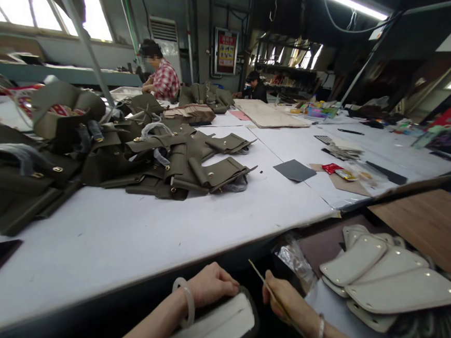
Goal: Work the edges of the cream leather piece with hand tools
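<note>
My left hand [213,287] is closed on the upper rim of a dark-edged piece with a pale, creased face [216,327], held low near my lap. It looks like part of a bag, but its lower part is out of view. My right hand [287,301] pinches a thin yellowish stick [255,270], its tip pointing up and left. A small gap separates the stick from the dark rim. Beside my right arm lies a pile of pale grey leather pieces with metal studs [392,278].
The white-topped table [189,228] crosses in front of me. Olive bags [164,159] are heaped on its left. A dark grey sheet [294,170], small packets [331,168] and a brown board [428,224] lie rightward. Two people [165,81] sit beyond. Slanted metal poles [83,38] rise from the table.
</note>
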Demonstrator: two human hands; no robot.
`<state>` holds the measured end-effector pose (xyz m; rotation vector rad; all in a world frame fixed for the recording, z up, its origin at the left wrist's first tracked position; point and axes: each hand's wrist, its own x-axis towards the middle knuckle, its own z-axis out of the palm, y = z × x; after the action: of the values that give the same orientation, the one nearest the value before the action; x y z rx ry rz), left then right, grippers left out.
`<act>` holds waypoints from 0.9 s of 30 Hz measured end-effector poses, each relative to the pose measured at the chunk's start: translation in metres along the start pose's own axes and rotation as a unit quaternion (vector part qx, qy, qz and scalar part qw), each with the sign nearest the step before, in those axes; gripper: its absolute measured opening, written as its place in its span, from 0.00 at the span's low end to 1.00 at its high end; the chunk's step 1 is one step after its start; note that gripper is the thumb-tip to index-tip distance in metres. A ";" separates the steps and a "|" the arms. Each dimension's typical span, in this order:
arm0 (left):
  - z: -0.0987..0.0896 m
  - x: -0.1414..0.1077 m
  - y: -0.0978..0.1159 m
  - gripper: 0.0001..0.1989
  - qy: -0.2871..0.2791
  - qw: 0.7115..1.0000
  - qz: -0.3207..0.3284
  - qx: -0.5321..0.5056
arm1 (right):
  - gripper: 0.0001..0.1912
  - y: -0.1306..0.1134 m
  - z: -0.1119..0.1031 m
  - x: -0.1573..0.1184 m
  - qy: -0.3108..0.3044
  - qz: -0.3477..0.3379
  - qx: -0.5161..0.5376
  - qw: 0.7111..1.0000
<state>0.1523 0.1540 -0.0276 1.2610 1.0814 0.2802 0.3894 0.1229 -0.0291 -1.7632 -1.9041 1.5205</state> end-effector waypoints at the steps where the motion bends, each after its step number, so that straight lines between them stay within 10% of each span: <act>1: 0.000 0.002 0.001 0.11 -0.001 1.000 -0.003 -0.001 | 0.41 0.001 0.000 0.001 -0.024 0.021 0.097 0.995; 6: -0.001 0.007 0.007 0.09 -0.006 1.000 -0.014 0.008 | 0.40 -0.005 0.010 0.009 -0.122 0.026 0.496 0.859; 12: -0.001 0.006 0.009 0.11 0.016 0.998 -0.044 0.053 | 0.34 -0.013 0.033 0.023 -0.012 0.040 0.380 0.924; 20: 0.003 -0.009 0.025 0.11 0.046 0.992 0.010 0.114 | 0.28 -0.021 0.027 0.031 -0.033 -0.104 0.146 0.983; 23: -0.025 -0.040 0.014 0.20 0.082 0.994 0.022 0.063 | 0.37 -0.010 0.008 0.033 -0.058 -0.086 0.064 0.993; 27: -0.059 -0.123 -0.042 0.25 0.276 0.959 0.006 -0.060 | 0.41 -0.006 -0.021 0.044 -0.091 -0.134 -0.018 0.987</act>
<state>0.0279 0.0903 0.0023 1.1049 1.5037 0.7263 0.3857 0.1707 -0.0367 -1.3528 -2.1627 1.5995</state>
